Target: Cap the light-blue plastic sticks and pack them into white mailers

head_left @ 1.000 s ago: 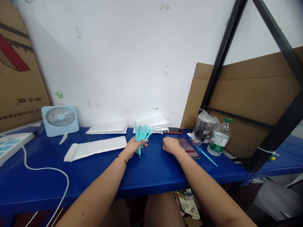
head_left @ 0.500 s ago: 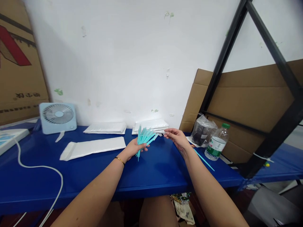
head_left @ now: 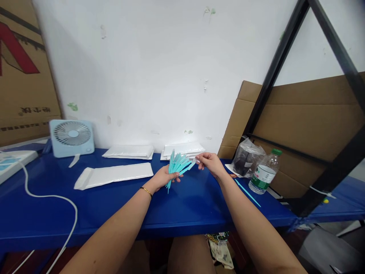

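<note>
My left hand (head_left: 167, 178) is closed around a fanned bunch of thin turquoise plastic strips (head_left: 178, 164), thumb across them. The wider ends spread upward and to the right, and narrow tails stick out below. My right hand (head_left: 210, 163) pinches at the whitish end of the rightmost strip, fingertips together; the exact grip is too small to make out. A single turquoise strip (head_left: 247, 193) lies on the blue table (head_left: 194, 207) beside my right forearm. Behind the bunch sits a stack of white packets (head_left: 184, 148).
More white packets (head_left: 128, 151) lie by the wall, with one long white packet (head_left: 114, 175) in front. A light blue fan (head_left: 73, 137) and white cable (head_left: 54, 196) are at left. A water bottle (head_left: 264, 173), a bagged dark object (head_left: 245, 158) and a black metal frame (head_left: 273, 72) stand at right.
My right hand has come slightly left to the tip of the rightmost strip, where a gap showed before. The left hand keeps its hold, and the view has shifted a little.
</note>
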`<state>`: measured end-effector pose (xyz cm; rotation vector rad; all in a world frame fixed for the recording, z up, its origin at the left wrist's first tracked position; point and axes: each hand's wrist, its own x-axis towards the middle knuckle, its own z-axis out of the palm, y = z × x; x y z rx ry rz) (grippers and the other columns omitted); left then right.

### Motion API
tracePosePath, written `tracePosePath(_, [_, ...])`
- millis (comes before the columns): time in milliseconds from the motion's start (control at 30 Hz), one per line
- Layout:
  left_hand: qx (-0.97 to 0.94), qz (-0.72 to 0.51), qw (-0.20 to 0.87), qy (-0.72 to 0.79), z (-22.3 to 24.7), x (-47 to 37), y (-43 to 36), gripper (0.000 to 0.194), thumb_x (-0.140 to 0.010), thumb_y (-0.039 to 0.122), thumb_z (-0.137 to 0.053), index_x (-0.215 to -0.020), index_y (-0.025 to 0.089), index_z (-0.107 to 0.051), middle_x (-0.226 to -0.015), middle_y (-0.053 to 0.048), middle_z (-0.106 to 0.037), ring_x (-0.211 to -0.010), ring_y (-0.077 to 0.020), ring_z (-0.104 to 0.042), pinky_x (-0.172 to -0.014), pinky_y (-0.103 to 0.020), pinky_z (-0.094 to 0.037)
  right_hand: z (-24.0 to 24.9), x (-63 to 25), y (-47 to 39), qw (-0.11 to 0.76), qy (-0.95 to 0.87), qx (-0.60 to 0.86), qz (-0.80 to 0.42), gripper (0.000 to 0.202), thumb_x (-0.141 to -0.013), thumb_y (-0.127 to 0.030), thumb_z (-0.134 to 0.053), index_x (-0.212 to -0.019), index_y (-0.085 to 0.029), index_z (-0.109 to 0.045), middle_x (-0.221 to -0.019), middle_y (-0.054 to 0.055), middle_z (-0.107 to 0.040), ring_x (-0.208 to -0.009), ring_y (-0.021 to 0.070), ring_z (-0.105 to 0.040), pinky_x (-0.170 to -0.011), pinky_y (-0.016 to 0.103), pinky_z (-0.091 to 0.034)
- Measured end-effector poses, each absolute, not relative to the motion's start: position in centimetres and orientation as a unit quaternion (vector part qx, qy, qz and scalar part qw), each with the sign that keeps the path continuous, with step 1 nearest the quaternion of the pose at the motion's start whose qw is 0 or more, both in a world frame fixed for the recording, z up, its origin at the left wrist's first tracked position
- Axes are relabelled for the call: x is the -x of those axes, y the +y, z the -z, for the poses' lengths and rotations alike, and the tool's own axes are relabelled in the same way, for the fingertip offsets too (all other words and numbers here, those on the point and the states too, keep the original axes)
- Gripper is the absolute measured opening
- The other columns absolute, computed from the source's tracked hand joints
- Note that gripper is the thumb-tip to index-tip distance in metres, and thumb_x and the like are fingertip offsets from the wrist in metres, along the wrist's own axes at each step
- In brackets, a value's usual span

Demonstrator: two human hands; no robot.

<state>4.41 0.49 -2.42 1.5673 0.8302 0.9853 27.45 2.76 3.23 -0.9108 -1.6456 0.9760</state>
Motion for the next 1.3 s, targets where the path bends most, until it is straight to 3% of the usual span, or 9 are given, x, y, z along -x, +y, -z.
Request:
tracePosePath(267, [-0.656,-0.406,0.532,0.349,2.5,-4.4,0.4,0.04,-0.073,0.04,-0.064,-0.102,0.014,-0.053,-0.092,-0.011,-0.069,-0.074,-0.0172,-0.064,-0.063,-0.028,-0.046,-3.7,-26.3,2.7,0.439,-0.718,0.389,-0.375,0.035,-0.07,-0.048,-0.063,-0.076,-0.014,-0.063,-0.044,-0.001,-0.056,-0.039,0.0091,-0.05,-0.042,0.02,-0.036])
tracePosePath(467, [-0.661,-0.407,0.533,0.337,2.3,-4.4,0.4,0.038,-0.072,0.041,-0.064,-0.098,0.013,-0.055,-0.093,-0.011,-0.068,-0.074,-0.0166,-0.063,-0.065,-0.028,-0.047,-4.3,-27.1,2.5,0.476,-0.695,0.401,-0.36,0.034,-0.067,-0.047,-0.066,-0.071,-0.014,-0.061,-0.059,0.001,-0.062,-0.04,0.008,-0.051,-0.038,0.02,-0.032])
tracePosePath(700, [-0.658,-0.411,0.532,0.339,2.3,-4.4,0.3,0.04,-0.072,0.042,-0.064,-0.098,0.014,-0.055,-0.092,-0.011,-0.068,-0.075,-0.0178,-0.063,-0.065,-0.029,-0.047,-4.5,-27.4,2.2,0.464,-0.709,0.417,-0.328,0.037,-0.067,-0.051,-0.064,-0.071,-0.014,-0.062,-0.057,0.002,-0.061,-0.039,0.0082,-0.049,-0.038,0.02,-0.031])
tracePosePath(1000, [-0.655,-0.413,0.536,0.336,2.2,-4.4,0.2,0.039,-0.072,0.039,-0.065,-0.099,0.014,-0.054,-0.095,-0.012,-0.068,-0.074,-0.0165,-0.063,-0.065,-0.028,-0.046,-4.1,-25.8,1.9,0.428,-0.743,0.407,-0.316,0.035,-0.068,-0.05,-0.063,-0.073,-0.015,-0.066,-0.043,-0.003,-0.053,-0.038,0.0081,-0.046,-0.046,0.022,-0.035])
tracePosePath(1300, [-0.66,-0.412,0.535,0.329,1.9,-4.5,-0.1,0.036,-0.07,0.036,-0.067,-0.096,0.013,-0.058,-0.092,-0.011,-0.069,-0.07,-0.0153,-0.063,-0.063,-0.027,-0.045,-4.4,-26.6,2.5,0.358,-0.693,0.421,-0.463,0.029,-0.059,-0.039,-0.073,-0.069,-0.013,-0.067,-0.048,0.0,-0.058,-0.043,0.0076,-0.049,-0.041,0.018,-0.031])
